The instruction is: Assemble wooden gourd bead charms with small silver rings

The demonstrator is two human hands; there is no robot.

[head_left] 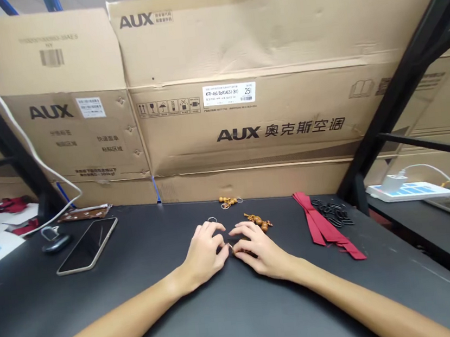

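Observation:
Close together over the middle of the black table [234, 309], my two hands meet fingertip to fingertip. My left hand [205, 252] pinches with thumb and forefinger at what looks like a thin ring, mostly hidden. My right hand [263, 251] has its fingers closed around a small brown piece [232, 250], of which only an edge shows between the hands. Just beyond my left fingers lies a loose metal ring [212, 219]. Brown wooden bead charms [259, 221] lie behind my right hand, and a yellowish beaded charm with a ring [229, 201] rests farther back.
Red fabric strips [326, 227] lie on the right beside a pile of black clips [334, 212]. On the left are a phone [89, 245] and a dark rounded gadget [56, 242]. Cardboard boxes [248, 160] wall off the back; a black metal post [384, 99] stands right.

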